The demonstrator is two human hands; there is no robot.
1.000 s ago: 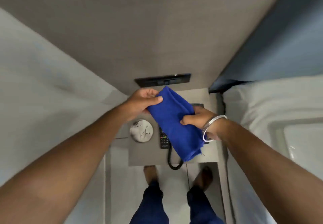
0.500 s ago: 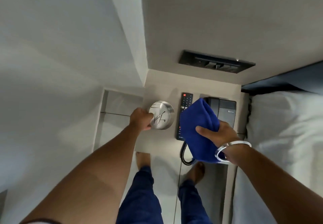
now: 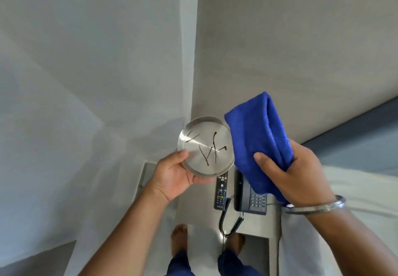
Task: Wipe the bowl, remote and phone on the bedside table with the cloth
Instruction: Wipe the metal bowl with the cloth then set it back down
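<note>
Steel bowl is held aloft at frame centre, pinched at its lower rim by the left hand — dark streaks mark it. Blue cloth is clutched in the closed right hand; remote and phone lie on the bedside table below.

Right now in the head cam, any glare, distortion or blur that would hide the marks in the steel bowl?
Head view: soft radial sheen on the round brushed-steel bowl, not blown out; its dark streaks read clearly. Wide-angle bend stretches the forearms and wall edges. Light is flat and even. The folded blue cloth and the black remote are reasonably sharp.
</note>
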